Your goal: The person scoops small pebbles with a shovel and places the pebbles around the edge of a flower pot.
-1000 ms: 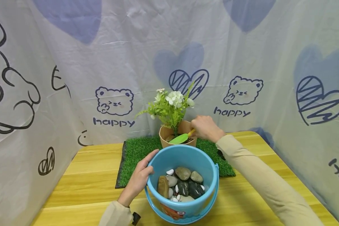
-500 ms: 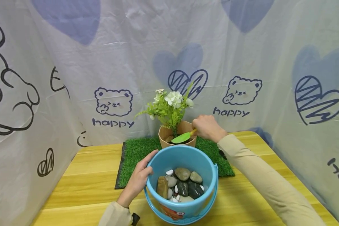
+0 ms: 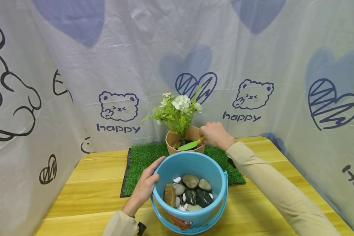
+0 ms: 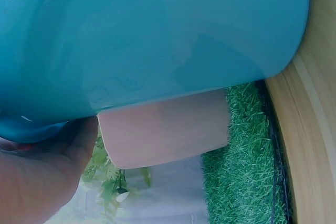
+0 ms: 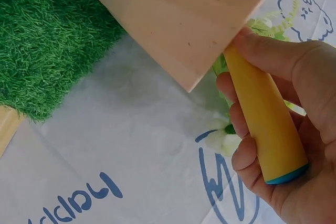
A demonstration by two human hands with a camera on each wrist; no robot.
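- The right hand has its fingers curled firmly round the yellow handle of a garden trowel, thumb lying along the handle toward the blade.
- The trowel blade slants over the mouth of a flowerpot, just above or in the dark soil; whether it touches the soil cannot be told.
- The left hand grips the rim of a blue bucket, thumb over the rim and fingers along the outside.
- To work the trowel well here, I would keep the wrist loose, the strokes short and shallow, and the blade clear of the stem and the pot's near rim.
- A steady left grip should keep the bucket from knocking the pot, which stands close behind it.
- The trowel has a bright green, leaf-shaped blade; its yellow handle ends in a blue cap.
- The pot is peach-tan and faceted, holding a leafy plant with white flowers. It stands on an artificial grass mat, toward the tabletop's far edge.
- The bucket, on the person's side of the pot, holds smooth stones: brown, grey, glossy black and small white ones.
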